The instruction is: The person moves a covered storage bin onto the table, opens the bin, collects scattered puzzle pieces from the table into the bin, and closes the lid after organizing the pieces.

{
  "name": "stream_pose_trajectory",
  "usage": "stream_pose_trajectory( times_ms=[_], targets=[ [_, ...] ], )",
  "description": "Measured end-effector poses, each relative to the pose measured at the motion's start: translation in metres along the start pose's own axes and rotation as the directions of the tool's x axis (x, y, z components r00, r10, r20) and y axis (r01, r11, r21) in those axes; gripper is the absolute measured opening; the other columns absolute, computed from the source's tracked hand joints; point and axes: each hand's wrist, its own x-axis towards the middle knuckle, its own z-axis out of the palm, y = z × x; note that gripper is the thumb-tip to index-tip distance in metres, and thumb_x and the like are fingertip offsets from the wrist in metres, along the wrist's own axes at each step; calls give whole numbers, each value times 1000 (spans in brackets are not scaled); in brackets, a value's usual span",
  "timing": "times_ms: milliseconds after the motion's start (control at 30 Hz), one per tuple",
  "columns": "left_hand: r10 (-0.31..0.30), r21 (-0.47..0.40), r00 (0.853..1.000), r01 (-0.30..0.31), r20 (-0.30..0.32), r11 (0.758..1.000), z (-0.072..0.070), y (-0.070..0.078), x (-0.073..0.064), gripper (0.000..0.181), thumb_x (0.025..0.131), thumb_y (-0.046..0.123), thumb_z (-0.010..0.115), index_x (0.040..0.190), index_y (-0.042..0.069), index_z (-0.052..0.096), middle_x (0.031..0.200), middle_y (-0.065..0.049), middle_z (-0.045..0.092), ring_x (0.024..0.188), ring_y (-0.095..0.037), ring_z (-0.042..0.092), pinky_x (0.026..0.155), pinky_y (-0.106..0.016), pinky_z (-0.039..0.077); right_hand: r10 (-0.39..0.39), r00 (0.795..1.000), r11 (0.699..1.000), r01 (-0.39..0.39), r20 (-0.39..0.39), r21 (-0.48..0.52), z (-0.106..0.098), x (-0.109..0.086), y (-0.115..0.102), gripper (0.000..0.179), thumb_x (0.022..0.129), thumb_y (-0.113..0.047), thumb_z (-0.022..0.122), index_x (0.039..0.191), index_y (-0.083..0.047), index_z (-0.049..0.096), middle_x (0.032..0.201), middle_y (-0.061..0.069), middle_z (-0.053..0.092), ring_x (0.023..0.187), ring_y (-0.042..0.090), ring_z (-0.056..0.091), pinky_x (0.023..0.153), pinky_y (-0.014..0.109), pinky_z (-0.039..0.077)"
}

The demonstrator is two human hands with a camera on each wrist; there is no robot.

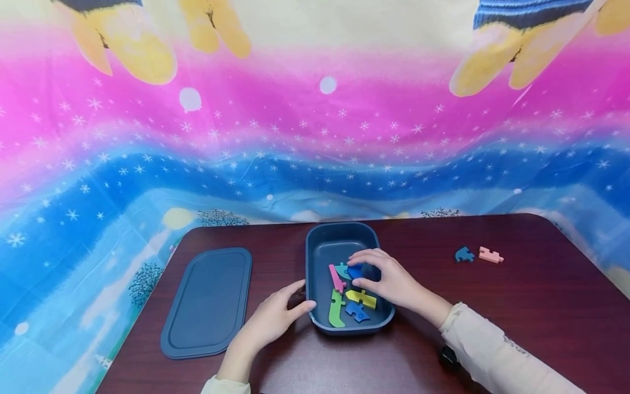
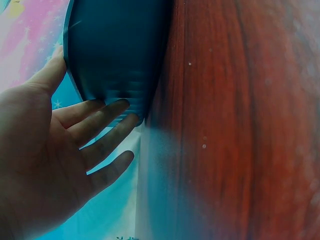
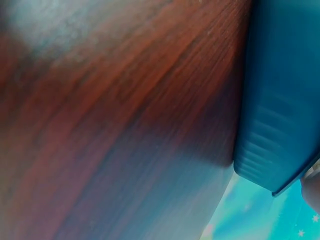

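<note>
A dark blue-grey box (image 1: 315, 257) stands on the table with several foam puzzle pieces in it. My right hand (image 1: 391, 279) reaches over its right rim, thumb and fingers pinching a dark blue puzzle piece (image 1: 355, 271). Beside that piece lie a teal piece (image 1: 342, 270) and a pink piece (image 1: 337, 278). Nearer me are a green piece (image 1: 336, 312), a yellow piece (image 1: 361, 299) and a blue piece (image 1: 357, 312). My left hand (image 1: 275, 312) steadies the box's left side, thumb at the rim; in the left wrist view its fingers (image 2: 100, 122) extend fairly straight along the outer wall.
The box's lid (image 1: 209, 303) lies flat on the table, left of my left hand. On the right of the dark red-brown table (image 1: 531, 323) are a teal piece (image 1: 464, 254) and a light pink piece (image 1: 490, 254). A patterned cloth (image 1: 295, 137) hangs behind the table.
</note>
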Motion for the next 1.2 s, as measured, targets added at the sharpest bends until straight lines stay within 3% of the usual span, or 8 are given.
stream_pose_trajectory(
  times_ms=[1200],
  targets=[
    [3, 2, 1000, -3, -5, 1000, 1, 0, 1, 67, 95, 53, 60, 149, 16, 47, 138, -6, 57, 126, -26, 55, 101, -54, 44, 4, 999, 999, -2, -41, 45, -3, -4, -1, 31, 89, -21, 77, 118, -15, 71, 127, -2, 62, 122, 22, 54, 96, 52, 48]
  ],
)
